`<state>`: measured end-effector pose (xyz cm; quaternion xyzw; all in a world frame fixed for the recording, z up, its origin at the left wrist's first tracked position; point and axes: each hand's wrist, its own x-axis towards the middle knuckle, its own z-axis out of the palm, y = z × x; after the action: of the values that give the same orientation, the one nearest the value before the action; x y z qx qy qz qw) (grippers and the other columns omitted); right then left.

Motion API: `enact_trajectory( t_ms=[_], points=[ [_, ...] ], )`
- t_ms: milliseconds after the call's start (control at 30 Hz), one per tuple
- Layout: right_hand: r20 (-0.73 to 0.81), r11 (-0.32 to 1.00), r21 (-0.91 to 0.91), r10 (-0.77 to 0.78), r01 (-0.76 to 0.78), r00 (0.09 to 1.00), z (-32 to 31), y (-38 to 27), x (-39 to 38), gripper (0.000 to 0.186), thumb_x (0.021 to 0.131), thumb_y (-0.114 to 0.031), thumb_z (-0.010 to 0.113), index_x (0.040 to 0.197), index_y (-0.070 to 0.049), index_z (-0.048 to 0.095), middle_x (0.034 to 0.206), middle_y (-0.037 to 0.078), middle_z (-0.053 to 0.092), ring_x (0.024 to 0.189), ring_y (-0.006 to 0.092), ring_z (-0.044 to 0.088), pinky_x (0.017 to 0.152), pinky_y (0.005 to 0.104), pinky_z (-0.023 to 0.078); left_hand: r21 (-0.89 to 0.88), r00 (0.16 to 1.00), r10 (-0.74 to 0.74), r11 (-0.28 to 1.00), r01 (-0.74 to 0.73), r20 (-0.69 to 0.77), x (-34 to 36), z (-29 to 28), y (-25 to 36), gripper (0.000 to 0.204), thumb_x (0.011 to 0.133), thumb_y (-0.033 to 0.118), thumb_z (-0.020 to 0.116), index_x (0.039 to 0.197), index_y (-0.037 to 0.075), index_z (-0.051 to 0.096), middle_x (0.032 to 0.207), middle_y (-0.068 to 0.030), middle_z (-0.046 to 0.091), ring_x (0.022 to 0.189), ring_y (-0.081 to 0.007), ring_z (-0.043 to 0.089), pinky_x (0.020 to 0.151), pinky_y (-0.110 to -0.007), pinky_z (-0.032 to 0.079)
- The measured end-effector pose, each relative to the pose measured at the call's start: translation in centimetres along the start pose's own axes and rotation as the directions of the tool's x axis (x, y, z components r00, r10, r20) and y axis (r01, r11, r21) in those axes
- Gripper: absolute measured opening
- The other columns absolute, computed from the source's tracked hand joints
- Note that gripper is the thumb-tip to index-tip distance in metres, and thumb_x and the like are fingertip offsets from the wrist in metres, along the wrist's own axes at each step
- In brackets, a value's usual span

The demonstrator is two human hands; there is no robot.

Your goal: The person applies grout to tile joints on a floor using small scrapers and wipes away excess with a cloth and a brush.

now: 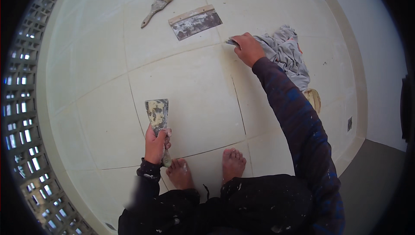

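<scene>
Metal and likely stiff, the scraper (156, 112) sits wrapped in the left grip (155, 144), nearer than the rag (285, 51) and well to its left. It should be light; the handle (167, 159) is the place to hold, since the pale paste (157, 109) may be slippery. The right grip (249, 50) pinches a small blade (231, 41), mostly hidden, just left of the rag; farther left of it lie the wide blade (196, 24) and brush (158, 5).

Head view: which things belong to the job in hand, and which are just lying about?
Seemingly in use:
putty knife, in the left hand
grey tool, in the right hand

Seemingly lying about:
brush
wide scraper
crumpled cloth
tan item
</scene>
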<state>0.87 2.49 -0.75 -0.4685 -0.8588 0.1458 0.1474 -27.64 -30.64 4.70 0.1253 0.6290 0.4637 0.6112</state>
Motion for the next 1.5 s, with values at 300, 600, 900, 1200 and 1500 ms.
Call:
enact_trajectory(
  t_ms=[300,600,900,1200,1500],
  points=[
    [0.18,0.944,-0.224,-0.204,0.242,0.962,2.9,-2.3,-2.6,0.021,0.086,-0.009,0.058,0.101,-0.011,0.073,0.1,0.004,0.07,0.1,0.0236,0.061,0.086,0.0383,0.05,0.031,0.998,-0.019,0.999,0.021,-0.059,1.1,-0.3,-0.5,0.021,0.098,0.004,0.05,0.118,0.008,0.05,0.086,-0.0004,0.058,0.057,-0.0027,0.043,0.047,-0.02,0.037],
    [0.197,0.997,-0.053,-0.048,0.06,0.979,-0.5,-7.5,-25.4,0.027,0.086,-0.006,0.057,0.109,-0.007,0.07,0.117,0.006,0.069,0.104,0.0232,0.06,0.091,0.0376,0.045,0.043,0.994,0.024,0.999,-0.029,0.105,2.6,3.7,0.3,0.023,0.097,0.003,0.05,0.12,0.008,0.05,0.085,-0.0003,0.058,0.057,-0.0027,0.044,0.047,-0.02,0.037],
    [-0.032,0.958,0.217,0.2,-0.189,0.979,-1.5,-6.9,-21.7,0.036,0.079,0.005,0.059,0.114,0.0,0.067,0.116,0.012,0.068,0.098,0.0344,0.059,0.088,0.042,0.051,0.129,0.984,-0.026,0.992,0.003,0.176,1.3,4.2,-0.6,0.03,0.095,0.005,0.05,0.124,0.009,0.047,0.087,-0.0013,0.058,0.057,-0.0033,0.042,0.049,-0.021,0.038],
    [-0.019,0.978,-0.19,-0.091,0.086,0.996,4.3,-6.3,-18.4,0.023,0.086,-0.007,0.059,0.106,0.0,0.066,0.105,0.01,0.059,0.098,0.0251,0.057,0.083,0.0365,0.05,0.143,0.995,-0.014,0.99,0.0,0.103,1.6,2.8,-1.0,0.031,0.094,0.002,0.049,0.124,0.009,0.047,0.088,-0.001,0.059,0.057,-0.0031,0.042,0.05,-0.021,0.038],
    [0.091,0.947,-0.291,-0.113,0.135,0.989,0.2,2.6,-10.3,0.026,0.086,-0.005,0.059,0.11,0.0,0.068,0.105,0.012,0.059,0.099,0.028,0.058,0.084,0.0395,0.05,0.083,0.997,-0.01,0.997,0.004,0.07,2.5,3.5,-1.1,0.033,0.092,0.001,0.048,0.125,0.008,0.049,0.088,0.0,0.058,0.059,-0.0034,0.044,0.049,-0.02,0.038]
  ],
)
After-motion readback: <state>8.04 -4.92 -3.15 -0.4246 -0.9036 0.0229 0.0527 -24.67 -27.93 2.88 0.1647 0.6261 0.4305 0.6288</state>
